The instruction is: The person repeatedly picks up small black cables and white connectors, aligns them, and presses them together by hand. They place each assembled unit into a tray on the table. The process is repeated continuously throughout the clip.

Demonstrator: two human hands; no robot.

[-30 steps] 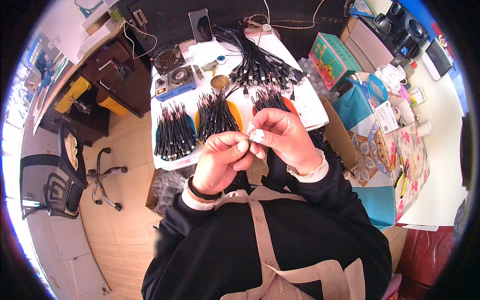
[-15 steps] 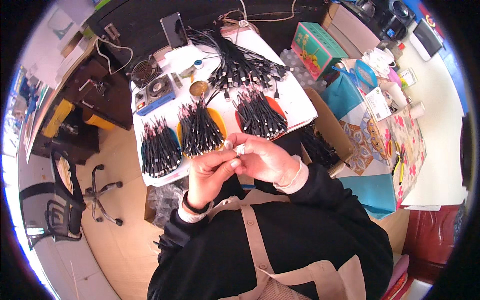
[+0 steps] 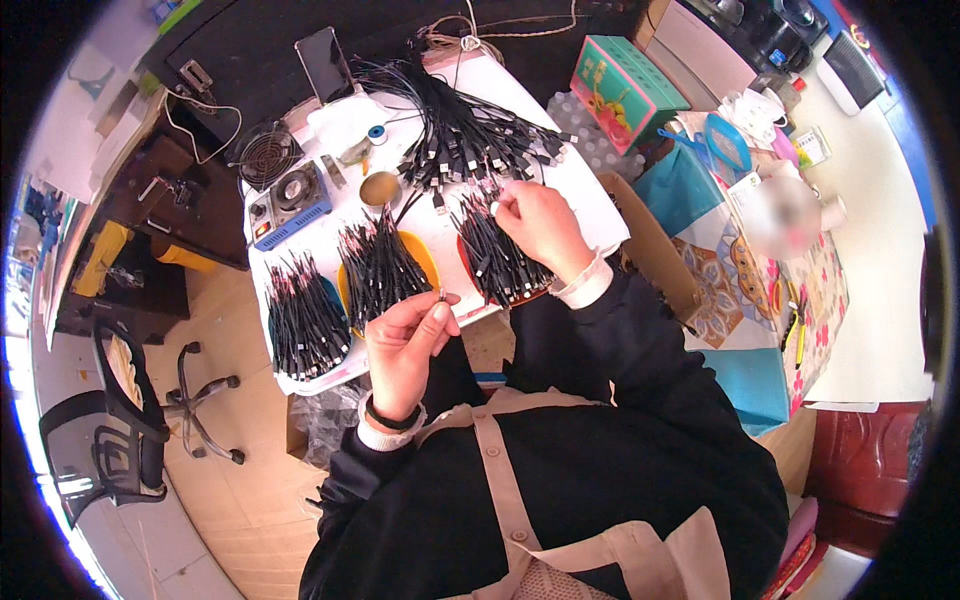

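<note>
Fingers (image 3: 432, 322), left hand (image 3: 400, 355): thumb and forefinger are pressed together on a small piece (image 3: 442, 295) with a bright tip; whether it is a cable end, I cannot tell.
Fingers, right hand (image 3: 548, 228): bent, thumb near forefinger, at the upper end of the right cable bundle (image 3: 492, 250); I cannot tell if they have hold of a cable.
Place of cables: the right bundle lies in a red tray (image 3: 462, 256) at the near edge of the tabletop (image 3: 597, 222), towards its near right corner; the small piece is in front of this edge.
Weight and stiffness: each cable is probably light and bends easily, with a smooth cover.
Weak part: the thin pinkish ends look fragile.
Where to hold: better on the black cover, just behind the metal plug.
</note>
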